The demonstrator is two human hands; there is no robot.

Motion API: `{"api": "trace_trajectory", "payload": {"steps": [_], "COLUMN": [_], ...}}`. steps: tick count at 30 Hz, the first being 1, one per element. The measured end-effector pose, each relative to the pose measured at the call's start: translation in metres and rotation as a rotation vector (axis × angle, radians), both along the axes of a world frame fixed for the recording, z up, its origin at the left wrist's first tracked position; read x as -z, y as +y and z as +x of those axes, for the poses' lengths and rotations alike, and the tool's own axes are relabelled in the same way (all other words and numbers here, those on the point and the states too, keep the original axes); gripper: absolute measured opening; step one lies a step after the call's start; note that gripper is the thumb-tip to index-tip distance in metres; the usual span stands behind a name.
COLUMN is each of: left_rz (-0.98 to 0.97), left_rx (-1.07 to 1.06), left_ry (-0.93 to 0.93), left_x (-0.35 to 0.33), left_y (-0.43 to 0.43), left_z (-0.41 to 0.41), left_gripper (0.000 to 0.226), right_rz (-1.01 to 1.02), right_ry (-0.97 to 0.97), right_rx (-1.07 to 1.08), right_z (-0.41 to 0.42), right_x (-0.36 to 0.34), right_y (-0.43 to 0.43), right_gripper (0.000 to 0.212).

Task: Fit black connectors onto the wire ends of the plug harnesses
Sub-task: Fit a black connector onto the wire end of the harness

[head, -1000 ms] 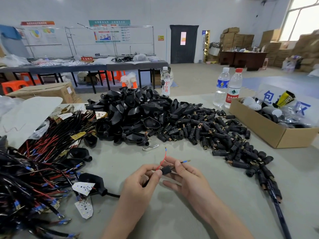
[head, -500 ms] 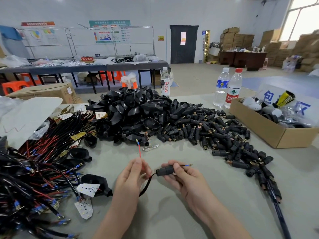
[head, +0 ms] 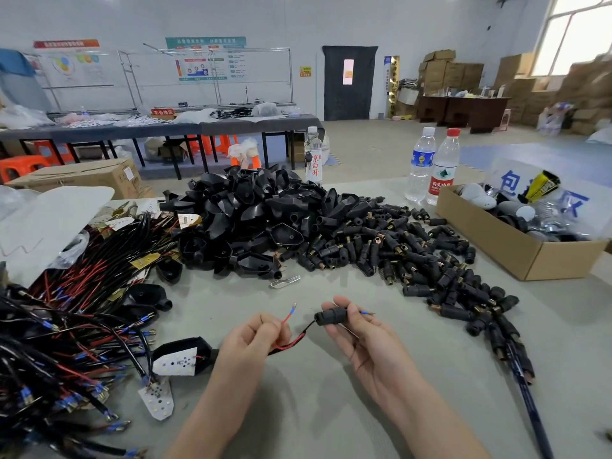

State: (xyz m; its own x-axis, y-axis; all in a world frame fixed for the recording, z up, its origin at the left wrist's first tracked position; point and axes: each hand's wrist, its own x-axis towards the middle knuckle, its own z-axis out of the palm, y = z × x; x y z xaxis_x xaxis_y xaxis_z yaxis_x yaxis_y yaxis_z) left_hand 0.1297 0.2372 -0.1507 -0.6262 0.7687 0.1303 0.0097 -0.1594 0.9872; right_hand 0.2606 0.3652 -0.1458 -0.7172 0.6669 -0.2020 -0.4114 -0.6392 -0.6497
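My right hand (head: 362,336) pinches a small black connector (head: 331,316) above the grey table; a blue-tipped wire end (head: 367,313) pokes out of its right side. My left hand (head: 253,337) holds the red wire (head: 287,321) of the same harness, its blue-sleeved tip pointing up. The harness cable runs left to a black plug housing (head: 183,356) with a white LED board lying on the table. A pile of loose black connectors (head: 414,256) spreads behind my right hand.
A heap of black plug shells (head: 251,220) sits at the centre back. Tangled harnesses (head: 66,326) fill the left side. A cardboard box (head: 516,246) stands at the right, two water bottles (head: 433,167) behind it. A metal clip (head: 284,281) lies ahead.
My hands have drawn apart. The connector has slid along onto the blue-tipped wire in my right hand, while my left hand pulled the red wire out to the left.
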Motion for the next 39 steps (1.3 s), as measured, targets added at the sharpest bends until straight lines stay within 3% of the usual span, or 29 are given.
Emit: {"api": "trace_trajectory", "payload": {"steps": [4,10,16,25,39], "left_rz": [-0.103,-0.106,-0.132,-0.166,-0.116], "left_rx": [0.099,0.177,0.151,0.067,-0.08], "left_ry": [0.104,0.165,0.131,0.106,0.172], "left_x": [-0.002,-0.012,-0.016,-0.013,-0.011], "left_y": [-0.001,-0.005,-0.006,-0.006,0.0], "left_z": [0.005,0.012,0.014,0.011,0.012], "left_gripper": [0.025,0.029,0.018,0.032,0.025], "right_rz": [0.005,0.013,0.045,0.097,0.201], "right_ry": [-0.011,-0.01,-0.014,-0.034,-0.063], "right_rx": [-0.004,-0.012,-0.019,-0.042,0.075], "right_z": [0.001,0.001,0.001,0.003,0.0], "right_x": [0.001,0.001,0.003,0.001,0.005], "right_y": [0.002,0.002,0.004,0.005,0.004], "right_gripper": [0.024,0.023,0.023,0.024,0.022]}}
